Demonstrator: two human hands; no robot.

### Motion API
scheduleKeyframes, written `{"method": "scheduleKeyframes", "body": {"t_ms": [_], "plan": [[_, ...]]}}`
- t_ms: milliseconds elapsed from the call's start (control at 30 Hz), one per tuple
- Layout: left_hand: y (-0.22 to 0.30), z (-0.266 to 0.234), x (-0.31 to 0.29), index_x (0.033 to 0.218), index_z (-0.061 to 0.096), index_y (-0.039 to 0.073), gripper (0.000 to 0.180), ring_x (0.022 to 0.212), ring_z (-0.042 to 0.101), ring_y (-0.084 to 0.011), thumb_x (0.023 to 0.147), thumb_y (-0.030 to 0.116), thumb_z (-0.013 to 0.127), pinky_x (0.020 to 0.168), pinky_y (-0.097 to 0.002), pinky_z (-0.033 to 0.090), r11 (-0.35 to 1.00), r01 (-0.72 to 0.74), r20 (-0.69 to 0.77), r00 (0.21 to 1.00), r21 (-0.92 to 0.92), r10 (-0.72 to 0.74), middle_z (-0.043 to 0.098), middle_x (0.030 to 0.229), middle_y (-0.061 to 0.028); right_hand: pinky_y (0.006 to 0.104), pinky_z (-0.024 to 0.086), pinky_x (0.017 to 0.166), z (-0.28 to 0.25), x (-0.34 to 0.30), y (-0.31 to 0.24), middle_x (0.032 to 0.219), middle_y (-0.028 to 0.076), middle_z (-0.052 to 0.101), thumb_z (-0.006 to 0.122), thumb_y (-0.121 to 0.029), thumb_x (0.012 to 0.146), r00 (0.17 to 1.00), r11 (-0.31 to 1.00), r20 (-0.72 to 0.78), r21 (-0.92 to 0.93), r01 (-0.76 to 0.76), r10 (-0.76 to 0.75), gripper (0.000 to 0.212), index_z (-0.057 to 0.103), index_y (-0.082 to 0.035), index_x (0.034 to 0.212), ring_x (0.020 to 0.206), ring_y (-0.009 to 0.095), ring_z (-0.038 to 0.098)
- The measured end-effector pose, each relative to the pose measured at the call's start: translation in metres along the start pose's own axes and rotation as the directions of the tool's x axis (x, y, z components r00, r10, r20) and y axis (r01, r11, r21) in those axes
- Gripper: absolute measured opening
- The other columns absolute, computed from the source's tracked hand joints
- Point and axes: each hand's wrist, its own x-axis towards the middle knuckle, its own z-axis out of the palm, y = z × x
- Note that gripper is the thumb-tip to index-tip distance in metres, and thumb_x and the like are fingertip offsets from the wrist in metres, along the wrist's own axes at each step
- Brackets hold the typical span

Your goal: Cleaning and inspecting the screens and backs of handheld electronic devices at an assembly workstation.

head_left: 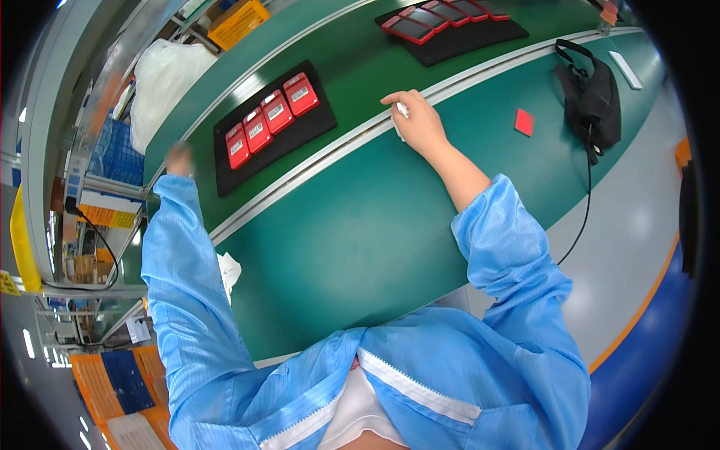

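Roughly between hands, red devices

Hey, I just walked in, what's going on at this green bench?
A person in a blue jacket is working at the bench. Their right hand holds a small white thing, too hidden to name. Their left hand is blurred, left of the near black mat; whether it holds anything is unclear. Four red devices lie in a row on that mat, with more on a mat farther off. A black bag lies to the right.
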Motion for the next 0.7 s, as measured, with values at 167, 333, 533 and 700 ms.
{"method": "scheduleKeyframes", "body": {"t_ms": [167, 333, 533, 700], "plan": [[0.066, 0.035, -0.081, 0.153, 0.040, 0.006, 0.067, 0.136, 0.051, -0.0302, 0.096, 0.027, 0.067, 0.111, -0.0392, 0.042, 0.990, -0.139, 0.412, 0.902, -0.003, 0.128, 0.052, 0.148, -0.0195, 0.0419, 0.052, 0.088, -0.002, -0.010, 0.018, 0.105, 0.009, 0.066, 0.056, -0.009, 0.094, 1.000, 0.997, -0.016, -0.077, 0.007, -0.009, 0.021, 0.071, -0.012, 0.109, 0.099, 0.032, 0.065], [0.024, 0.035, -0.137, 0.153, 0.034, -0.003, 0.078, 0.141, 0.044, -0.0388, 0.097, 0.041, 0.064, 0.118, -0.0401, 0.034, 0.909, -0.097, 0.379, 0.923, 0.406, -0.072, 0.046, 0.150, -0.0291, 0.0422, 0.053, 0.087, 0.004, -0.017, -0.001, 0.106, 0.009, 0.067, 0.057, -0.013, 0.094, 0.991, 0.991, 0.115, -0.102, 0.083, -0.071, 0.022, 0.071, -0.014, 0.111, 0.101, 0.032, 0.065], [0.033, 0.055, -0.178, 0.150, 0.043, -0.001, 0.075, 0.130, 0.051, -0.0417, 0.094, 0.045, 0.063, 0.112, -0.0460, 0.038, 0.853, -0.146, 0.339, 0.940, 0.501, -0.038, 0.054, 0.143, -0.0253, 0.0400, 0.057, 0.079, 0.057, -0.015, -0.014, 0.104, 0.009, 0.064, 0.067, -0.037, 0.093, 0.967, 0.807, 0.133, -0.533, 0.255, -0.218, 0.035, 0.072, -0.008, 0.113, 0.093, 0.030, 0.068], [0.037, 0.045, -0.192, 0.148, 0.045, -0.003, 0.072, 0.126, 0.057, -0.0369, 0.092, 0.035, 0.070, 0.106, -0.0377, 0.045, 0.875, -0.127, 0.303, 0.953, 0.468, -0.023, 0.057, 0.136, -0.0257, 0.0420, 0.058, 0.074, 0.105, 0.009, -0.030, 0.103, 0.013, 0.063, 0.069, -0.043, 0.091, 0.982, 0.754, 0.171, -0.633, 0.176, -0.085, 0.044, 0.071, -0.004, 0.110, 0.090, 0.032, 0.069]]}}
